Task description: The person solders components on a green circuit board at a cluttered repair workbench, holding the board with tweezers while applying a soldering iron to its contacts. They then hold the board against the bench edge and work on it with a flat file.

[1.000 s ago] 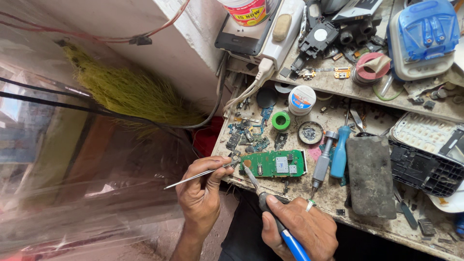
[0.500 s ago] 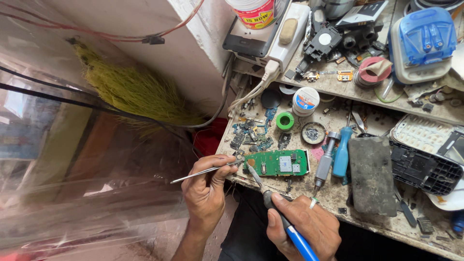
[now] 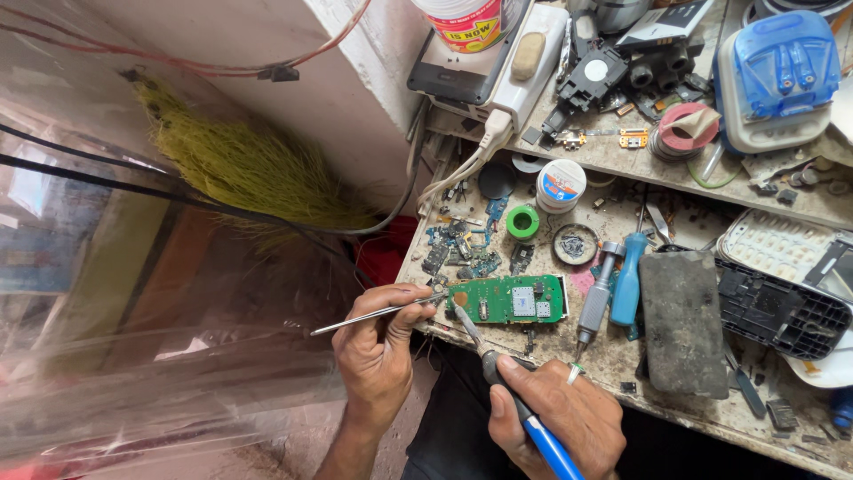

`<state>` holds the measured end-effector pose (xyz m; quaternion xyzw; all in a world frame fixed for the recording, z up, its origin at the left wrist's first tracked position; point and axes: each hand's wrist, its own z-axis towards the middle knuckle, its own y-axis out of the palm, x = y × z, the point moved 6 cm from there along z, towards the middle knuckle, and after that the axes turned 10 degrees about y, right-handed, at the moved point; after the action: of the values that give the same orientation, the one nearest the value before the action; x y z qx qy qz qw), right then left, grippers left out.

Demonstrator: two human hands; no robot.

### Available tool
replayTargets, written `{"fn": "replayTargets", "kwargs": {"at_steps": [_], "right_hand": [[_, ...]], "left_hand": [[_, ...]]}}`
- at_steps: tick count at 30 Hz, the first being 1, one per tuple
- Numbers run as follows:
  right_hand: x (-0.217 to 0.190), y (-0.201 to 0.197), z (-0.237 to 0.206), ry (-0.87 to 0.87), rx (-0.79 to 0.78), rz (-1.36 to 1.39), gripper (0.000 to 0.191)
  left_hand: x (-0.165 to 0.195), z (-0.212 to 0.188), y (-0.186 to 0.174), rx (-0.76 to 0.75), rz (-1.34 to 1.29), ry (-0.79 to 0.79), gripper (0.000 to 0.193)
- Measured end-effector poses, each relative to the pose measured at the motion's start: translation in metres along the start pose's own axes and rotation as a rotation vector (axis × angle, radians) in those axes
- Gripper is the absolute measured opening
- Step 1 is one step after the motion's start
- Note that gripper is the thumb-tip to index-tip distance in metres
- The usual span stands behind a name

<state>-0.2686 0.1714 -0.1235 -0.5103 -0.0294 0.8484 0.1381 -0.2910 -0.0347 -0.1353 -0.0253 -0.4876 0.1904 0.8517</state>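
Green circuit board lies flat at the near edge of the grimy workbench; beyond it a small round tin holds dark residue and a white tub stands shut. Left of the board, the left hand pinches metal tweezers whose tips touch its corner. Below it, the right hand grips a blue-handled soldering iron, tip on the board's lower edge

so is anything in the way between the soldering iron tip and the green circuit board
Nothing visible. The soldering iron in the right hand points straight at the near left edge of the green circuit board. The left hand brings tweezers in from the left, beside that path.
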Motion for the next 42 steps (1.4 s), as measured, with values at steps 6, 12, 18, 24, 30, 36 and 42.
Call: {"fn": "replayTargets", "kwargs": {"at_steps": [6,12,18,24,30,36,42], "right_hand": [[0.0,0.001,0.0,0.001,0.004,-0.004,0.023],[0.0,0.001,0.0,0.006,-0.003,-0.005,0.022],[0.0,0.001,-0.001,0.007,-0.004,-0.016,0.023],[-0.001,0.001,-0.001,0.023,-0.012,-0.021,0.023],[-0.002,0.001,-0.001,0.026,-0.006,-0.021,0.022],[0.009,-0.002,-0.002,0.067,0.026,-0.008,0.022],[0.043,-0.008,-0.002,0.045,0.052,0.02,0.022]], "left_hand": [[-0.002,0.0,0.001,0.0,-0.017,-0.011,0.012],[-0.002,0.0,0.001,-0.005,-0.023,-0.004,0.012],[0.0,0.002,0.001,-0.022,0.002,0.017,0.013],[0.002,0.002,0.0,-0.02,0.02,0.016,0.012],[0.003,0.003,0.0,-0.021,0.014,0.009,0.012],[-0.008,0.001,0.007,-0.007,-0.026,0.001,0.012],[-0.037,-0.006,0.031,0.028,-0.123,-0.037,0.011]]}}
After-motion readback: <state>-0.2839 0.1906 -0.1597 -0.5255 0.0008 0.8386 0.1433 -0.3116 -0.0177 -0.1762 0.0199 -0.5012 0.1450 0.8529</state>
